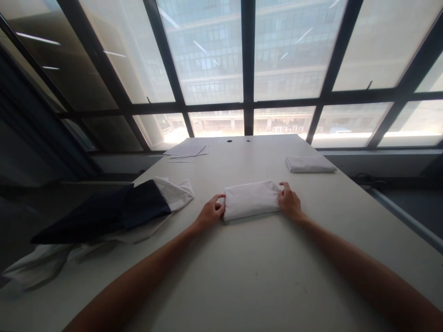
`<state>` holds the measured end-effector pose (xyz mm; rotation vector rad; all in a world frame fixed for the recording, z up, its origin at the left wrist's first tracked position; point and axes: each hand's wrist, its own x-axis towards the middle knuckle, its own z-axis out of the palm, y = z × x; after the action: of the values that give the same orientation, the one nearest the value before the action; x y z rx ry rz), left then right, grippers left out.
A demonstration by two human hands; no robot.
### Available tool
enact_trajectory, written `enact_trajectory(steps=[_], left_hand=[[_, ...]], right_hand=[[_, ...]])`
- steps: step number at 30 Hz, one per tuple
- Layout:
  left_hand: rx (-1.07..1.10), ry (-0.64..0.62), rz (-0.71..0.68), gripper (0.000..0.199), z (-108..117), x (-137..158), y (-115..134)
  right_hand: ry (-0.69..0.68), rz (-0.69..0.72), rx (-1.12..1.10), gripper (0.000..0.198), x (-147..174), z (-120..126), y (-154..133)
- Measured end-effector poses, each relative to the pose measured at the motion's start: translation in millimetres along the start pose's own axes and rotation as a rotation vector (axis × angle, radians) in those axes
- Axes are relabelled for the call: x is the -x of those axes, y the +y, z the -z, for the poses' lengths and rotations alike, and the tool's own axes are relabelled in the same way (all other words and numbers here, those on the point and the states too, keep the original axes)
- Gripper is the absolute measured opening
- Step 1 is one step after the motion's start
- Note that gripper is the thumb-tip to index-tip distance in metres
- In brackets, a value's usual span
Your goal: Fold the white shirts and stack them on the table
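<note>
A folded white cloth (252, 199), shaped into a neat rectangle, is at the middle of the white table (256, 272). At its left end my left hand (210, 212) grips the edge with curled fingers. My right hand (290, 201) holds the right end, where the fabric is slightly puckered; some of its fingers are hidden behind the cloth. The cloth appears to lie on or just above the tabletop, with a shadow along its near edge.
A second folded white cloth (310, 164) lies at the far right. To the left, dark navy fabric (145, 203) and loose white fabric (176, 193) hang toward the table's left edge. Paper sheets (187, 148) lie at the back left, before large windows (207, 55).
</note>
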<state>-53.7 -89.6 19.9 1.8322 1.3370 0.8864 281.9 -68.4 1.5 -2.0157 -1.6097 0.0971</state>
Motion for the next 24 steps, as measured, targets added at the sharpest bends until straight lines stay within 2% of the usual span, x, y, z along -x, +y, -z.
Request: enact_trajectory(steps=[2, 3, 4, 7, 9, 13, 16, 18, 21, 22, 24], left_hand=[[0.085, -0.154, -0.014, 0.05, 2.5, 4.9, 3.5], [0.094, -0.172, -0.025, 0.045, 3.3, 6.1, 4.6], [0.075, -0.129, -0.047, 0.041, 3.8, 6.1, 5.1], [-0.038, 0.186, -0.144, 0.032, 3.6, -1.9, 2.8], [-0.092, 0.278, -0.175, 0.035, 2.8, -10.4, -0.6], [-0.145, 0.181, -0.153, 0.037, 3.9, -17.2, -4.2], [-0.168, 0.167, -0.125, 0.035, 6.5, -7.6, 0.3], [-0.096, 0.004, -0.113, 0.038, 6.6, 2.7, 5.7], [0.086, -0.39, -0.097, 0.046, 2.3, 15.0, 13.6], [0.112, -0.472, -0.092, 0.049, 0.0, 16.8, 15.4], [0.092, -0.481, -0.107, 0.057, -4.3, 16.9, 17.6]], right_hand=[[0.092, 0.043, 0.013, 0.036, -8.7, 1.8, 5.0], [0.142, 0.064, 0.024, 0.034, -11.5, 3.3, 6.7], [0.185, 0.086, 0.034, 0.034, -12.3, 5.1, 7.2], [0.251, 0.182, 0.058, 0.039, 0.5, 10.4, -0.1], [0.223, 0.266, 0.085, 0.037, 19.5, 11.5, -11.4], [0.048, 0.359, 0.123, 0.031, 50.0, 4.9, -30.9], [0.012, 0.372, 0.025, 0.034, 44.5, -4.0, -28.6], [0.022, 0.381, -0.101, 0.039, 31.3, -8.8, -20.0], [0.052, 0.338, -0.266, 0.042, 13.7, -11.6, -7.0], [0.059, 0.306, -0.306, 0.04, 10.7, -11.4, -4.6], [0.034, 0.229, -0.374, 0.039, 9.4, -10.1, -3.7]])
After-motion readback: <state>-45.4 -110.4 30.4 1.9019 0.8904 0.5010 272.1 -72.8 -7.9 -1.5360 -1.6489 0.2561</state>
